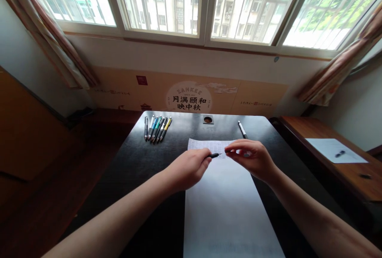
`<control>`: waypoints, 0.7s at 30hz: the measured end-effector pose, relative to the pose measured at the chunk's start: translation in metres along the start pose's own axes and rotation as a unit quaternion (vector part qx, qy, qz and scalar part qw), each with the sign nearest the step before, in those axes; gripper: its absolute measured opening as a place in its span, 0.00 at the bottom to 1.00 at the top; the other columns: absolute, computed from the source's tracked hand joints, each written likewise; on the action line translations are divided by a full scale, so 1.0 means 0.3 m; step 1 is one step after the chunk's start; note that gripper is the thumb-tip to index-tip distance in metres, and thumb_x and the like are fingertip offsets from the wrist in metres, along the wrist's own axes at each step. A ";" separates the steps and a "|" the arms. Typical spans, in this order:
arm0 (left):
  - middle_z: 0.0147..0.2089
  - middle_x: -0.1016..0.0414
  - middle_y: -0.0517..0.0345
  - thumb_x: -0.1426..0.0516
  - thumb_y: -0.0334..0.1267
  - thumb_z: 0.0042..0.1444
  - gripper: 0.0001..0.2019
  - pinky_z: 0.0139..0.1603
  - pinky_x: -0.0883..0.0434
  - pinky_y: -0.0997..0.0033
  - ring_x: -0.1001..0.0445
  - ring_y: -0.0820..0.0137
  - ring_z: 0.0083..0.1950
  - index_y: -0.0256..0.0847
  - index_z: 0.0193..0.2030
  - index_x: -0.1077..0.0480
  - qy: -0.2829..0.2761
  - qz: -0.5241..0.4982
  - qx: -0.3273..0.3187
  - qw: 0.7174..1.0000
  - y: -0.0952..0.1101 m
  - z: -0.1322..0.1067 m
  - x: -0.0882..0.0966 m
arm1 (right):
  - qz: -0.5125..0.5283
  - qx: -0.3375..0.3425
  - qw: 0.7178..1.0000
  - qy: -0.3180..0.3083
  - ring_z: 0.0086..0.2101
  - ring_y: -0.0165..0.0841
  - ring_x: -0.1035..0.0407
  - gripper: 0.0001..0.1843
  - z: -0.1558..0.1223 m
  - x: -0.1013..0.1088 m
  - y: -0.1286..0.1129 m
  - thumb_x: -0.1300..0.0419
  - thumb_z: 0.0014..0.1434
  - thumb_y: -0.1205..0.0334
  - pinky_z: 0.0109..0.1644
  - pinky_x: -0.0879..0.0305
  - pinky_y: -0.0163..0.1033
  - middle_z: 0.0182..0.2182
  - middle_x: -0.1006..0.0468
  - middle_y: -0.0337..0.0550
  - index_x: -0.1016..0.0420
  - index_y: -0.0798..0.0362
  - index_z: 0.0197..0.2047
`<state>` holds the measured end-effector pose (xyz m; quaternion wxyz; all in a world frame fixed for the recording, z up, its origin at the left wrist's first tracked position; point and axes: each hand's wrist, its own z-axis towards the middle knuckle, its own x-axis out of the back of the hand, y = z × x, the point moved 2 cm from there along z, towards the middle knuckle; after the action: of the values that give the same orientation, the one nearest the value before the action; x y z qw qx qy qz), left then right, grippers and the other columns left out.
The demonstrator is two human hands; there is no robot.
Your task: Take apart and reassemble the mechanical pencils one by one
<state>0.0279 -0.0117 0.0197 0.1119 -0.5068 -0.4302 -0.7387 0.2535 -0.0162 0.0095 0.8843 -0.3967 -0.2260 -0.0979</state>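
My left hand [188, 167] is closed around a black pen [214, 155], whose tip end pokes out to the right. My right hand [252, 157] pinches something small at that tip; I cannot make it out. Both hands hover over the far end of a long white sheet of paper [223, 206] with small print at its top. The sheet lies on a dark table [143, 162].
Several coloured pens [156, 128] lie in a row at the table's far left. A single white pen [242, 129] lies far right, near a round hole [208, 120]. A brown side desk [343, 170] on the right carries a white paper [336, 150]. Printed cardboard [188, 98] leans under the window.
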 end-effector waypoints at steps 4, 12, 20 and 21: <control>0.40 0.22 0.53 0.52 0.37 0.69 0.10 0.39 0.33 0.68 0.25 0.64 0.39 0.39 0.44 0.30 -0.007 0.002 -0.002 1.000 0.001 0.000 -0.002 | 0.005 0.008 1.000 -0.017 0.30 0.31 0.26 0.06 0.001 -0.007 -0.003 0.32 0.61 0.66 0.28 0.30 0.34 0.36 0.17 0.44 0.17 0.50 0.42; 0.40 0.22 0.53 0.52 0.38 0.69 0.11 0.39 0.33 0.67 0.25 0.63 0.39 0.39 0.44 0.30 -0.019 0.015 -0.011 1.000 -0.001 0.001 -0.008 | 0.013 0.012 0.998 -0.054 0.31 0.31 0.26 0.06 -0.002 -0.032 -0.012 0.33 0.61 0.66 0.29 0.30 0.34 0.36 0.18 0.43 0.17 0.49 0.43; 0.42 0.21 0.53 0.51 0.38 0.69 0.11 0.41 0.32 0.66 0.24 0.63 0.41 0.39 0.46 0.29 -0.024 0.030 -0.023 0.999 -0.001 -0.003 -0.012 | 0.001 -0.011 0.998 -0.059 0.29 0.31 0.29 0.06 -0.006 -0.051 -0.007 0.33 0.61 0.64 0.30 0.33 0.35 0.35 0.17 0.43 0.17 0.50 0.42; 0.42 0.21 0.52 0.51 0.38 0.69 0.11 0.41 0.32 0.66 0.23 0.63 0.41 0.39 0.47 0.29 -0.024 0.035 -0.024 0.999 -0.002 -0.003 -0.013 | -0.003 -0.018 0.998 -0.062 0.28 0.31 0.30 0.06 -0.006 -0.053 -0.007 0.33 0.62 0.64 0.30 0.33 0.35 0.35 0.17 0.43 0.17 0.50 0.42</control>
<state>0.0288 -0.0129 0.0159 0.1147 -0.5415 -0.3971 -0.7321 0.2394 -0.0190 0.0021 0.8609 -0.4171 -0.2802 -0.0796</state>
